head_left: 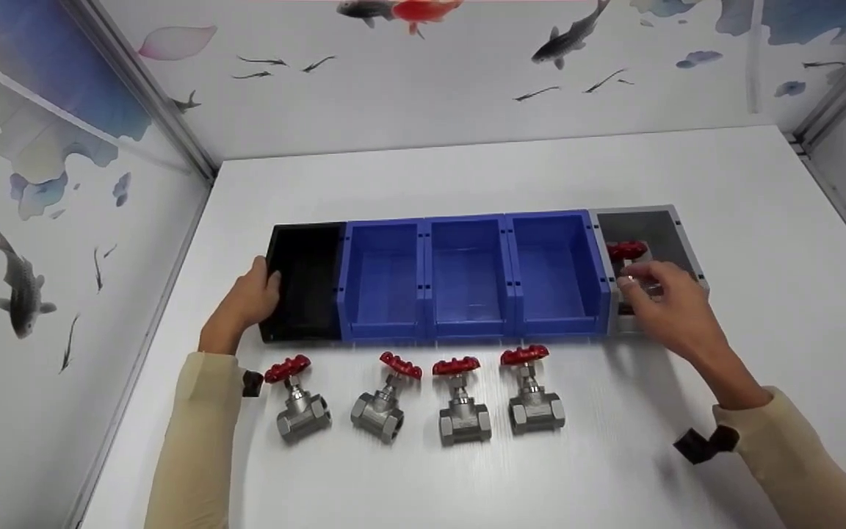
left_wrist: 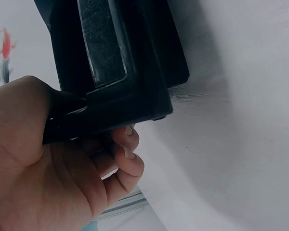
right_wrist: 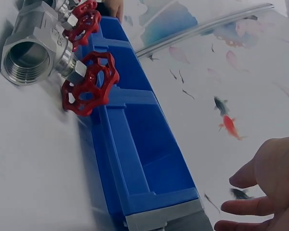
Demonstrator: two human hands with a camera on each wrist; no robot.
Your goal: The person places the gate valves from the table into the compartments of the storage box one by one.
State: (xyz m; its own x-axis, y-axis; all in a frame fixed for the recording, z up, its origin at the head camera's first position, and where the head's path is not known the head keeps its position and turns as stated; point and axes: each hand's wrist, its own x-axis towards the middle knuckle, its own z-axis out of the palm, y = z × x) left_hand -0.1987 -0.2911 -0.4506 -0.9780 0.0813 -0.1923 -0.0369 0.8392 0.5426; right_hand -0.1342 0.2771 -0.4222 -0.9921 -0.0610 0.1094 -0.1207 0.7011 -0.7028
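My left hand (head_left: pixel 252 295) grips the left wall of the black bin (head_left: pixel 304 335), thumb over the rim and fingers on the outer side. The left wrist view shows that hand (left_wrist: pixel 53 178) holding the bin's corner (left_wrist: pixel 111 113). My right hand (head_left: pixel 671 308) is over the grey bin (head_left: pixel 689 253) at the row's right end. A valve with a red handwheel (head_left: pixel 627 250) lies inside that bin, partly hidden by the hand. In the right wrist view the right hand's (right_wrist: pixel 279 185) fingers are loosely extended and apart, with nothing between them.
Three blue bins (head_left: pixel 386 328) join the black and grey ones in one row. Several metal valves with red handwheels, such as the leftmost valve (head_left: pixel 304 415) and the rightmost valve (head_left: pixel 537 411), lie on the white table (head_left: pixel 393 485) before the row. Printed walls enclose the table.
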